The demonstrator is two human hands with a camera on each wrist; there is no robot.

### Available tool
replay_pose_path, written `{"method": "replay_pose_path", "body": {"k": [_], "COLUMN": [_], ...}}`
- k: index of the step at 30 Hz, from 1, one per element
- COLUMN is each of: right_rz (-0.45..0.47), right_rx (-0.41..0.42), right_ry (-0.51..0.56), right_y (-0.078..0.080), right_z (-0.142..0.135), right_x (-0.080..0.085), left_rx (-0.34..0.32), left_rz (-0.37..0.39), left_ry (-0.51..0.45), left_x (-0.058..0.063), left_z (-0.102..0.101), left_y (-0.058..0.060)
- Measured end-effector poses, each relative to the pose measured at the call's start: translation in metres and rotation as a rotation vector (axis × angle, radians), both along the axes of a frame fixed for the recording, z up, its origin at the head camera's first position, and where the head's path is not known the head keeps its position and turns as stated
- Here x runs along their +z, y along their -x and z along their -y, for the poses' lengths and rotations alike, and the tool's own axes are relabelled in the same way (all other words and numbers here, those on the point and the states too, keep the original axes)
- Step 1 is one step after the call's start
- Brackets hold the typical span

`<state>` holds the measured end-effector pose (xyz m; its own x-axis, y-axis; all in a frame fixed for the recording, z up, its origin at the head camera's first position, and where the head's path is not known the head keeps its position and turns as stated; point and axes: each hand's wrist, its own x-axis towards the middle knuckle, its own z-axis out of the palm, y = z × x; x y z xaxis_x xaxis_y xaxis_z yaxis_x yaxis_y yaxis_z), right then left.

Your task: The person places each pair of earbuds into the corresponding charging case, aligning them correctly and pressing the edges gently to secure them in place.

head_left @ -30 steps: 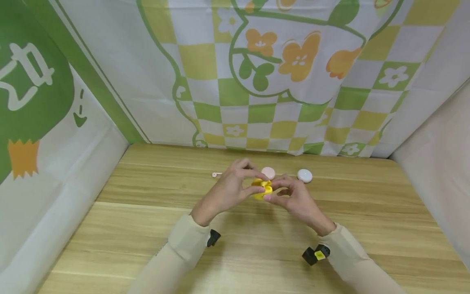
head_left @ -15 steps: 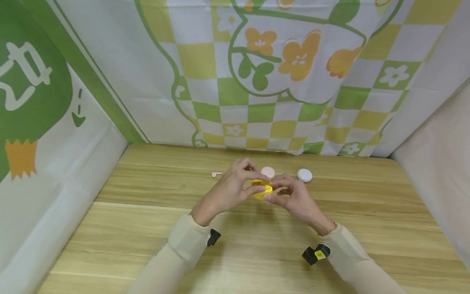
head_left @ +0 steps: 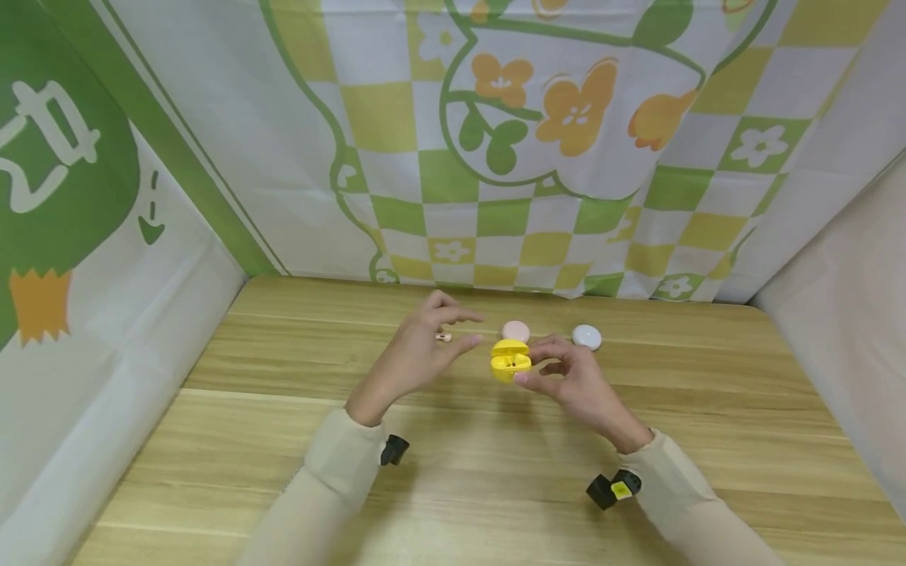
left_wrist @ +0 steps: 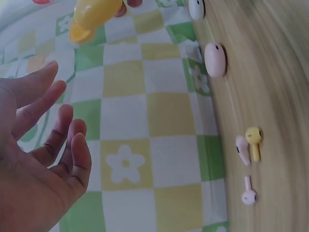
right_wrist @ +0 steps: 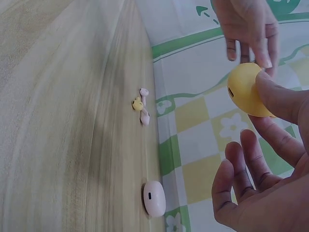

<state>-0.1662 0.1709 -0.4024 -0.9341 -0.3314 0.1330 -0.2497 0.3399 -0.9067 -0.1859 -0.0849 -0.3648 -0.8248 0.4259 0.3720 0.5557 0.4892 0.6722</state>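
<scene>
The open yellow earbud case (head_left: 510,365) is pinched above the bench (head_left: 481,487) by fingers of the right hand (head_left: 579,383); to its left, the left hand (head_left: 414,348) is held, fingers spread.

We reach both forearms (head_left: 307,495) forward and inward. Our left hand (head_left: 410,354) is raised, its fingers loosely bent and parted from the thumb; our right hand (head_left: 582,384) pinches with thumb and forefinger.

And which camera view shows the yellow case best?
The head view: the yellow case is open toward the camera, in the right hand. The left wrist view cuts it at the top edge; the right wrist view shows its outside, partly behind the thumb.
</scene>
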Motion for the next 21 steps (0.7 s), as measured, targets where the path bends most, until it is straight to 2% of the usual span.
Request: {"method": "replay_pose_path", "body": {"k": [5,10,16,21], "right_rz": [0.008,0.012,0.012,0.010], "right_rx": [-0.009,-0.014,-0.010,-0.009], "right_ry": [0.006,0.005,0.002,0.002], "right_y": [-0.001,-0.001,-0.001,-0.001], "right_z": [-0.002,-0.003,-0.003,-0.003], "right_x": [0.000,-0.001,-0.002,-0.002], "left_rx": [0.057,0.107,0.131,0.139], "left_rz": [0.034,0.104,0.191,0.224], "left_ry": [0.021,0.097,0.190,0.283], "left_x": [-0.010,-0.025,-0.044,-0.056], "left_z": [0.010,0.017,0.022,0.022], "left_y": [0.007,0.015,0.025,0.033]}}
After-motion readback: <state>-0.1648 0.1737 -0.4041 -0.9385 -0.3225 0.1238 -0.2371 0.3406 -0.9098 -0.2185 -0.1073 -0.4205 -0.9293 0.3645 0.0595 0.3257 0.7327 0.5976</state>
